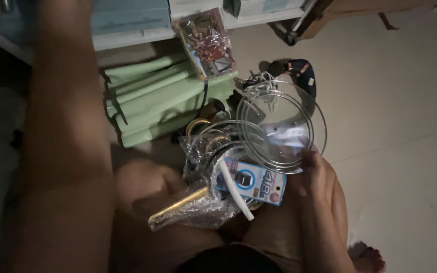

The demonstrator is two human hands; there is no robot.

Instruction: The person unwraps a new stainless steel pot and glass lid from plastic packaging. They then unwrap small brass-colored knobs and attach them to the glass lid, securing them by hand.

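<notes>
Dim light; head view looked down at the person seated on the floor [405, 101], knees up, a heap of goods between them.

Right hand [315, 174]: fingers [310, 161] pinched the lower right rim of a clear glass pan lid [279, 126]; lid tilted, its face toward the camera, lying up and to the left of the hand, over the heap; a small dark knob or fitting seemed to sit behind its upper left rim, too dim to be sure.

Left arm [61, 131] ran down the left of the view, blurred and close to the lens; the left hand itself was out of view at the top, so its grip could not be told; right hand plainly the nearer to the lid.

Just below the lid, touching or nearly so: a plastic-wrapped pan [213, 167] with a gold-coloured handle [178, 207], long axis running from lower left up to the right, toward the lid; a blue and white card label [256, 184] and a white strip [233, 189] lay on the wrap.

Behind the heap: pale green rolls [153, 96] stacked side by side, lengthwise left to right; a patterned clear packet [206, 45] leaned on them; white shelf edge [132, 38] beyond; bare toes [367, 258] at the lower right.
</notes>
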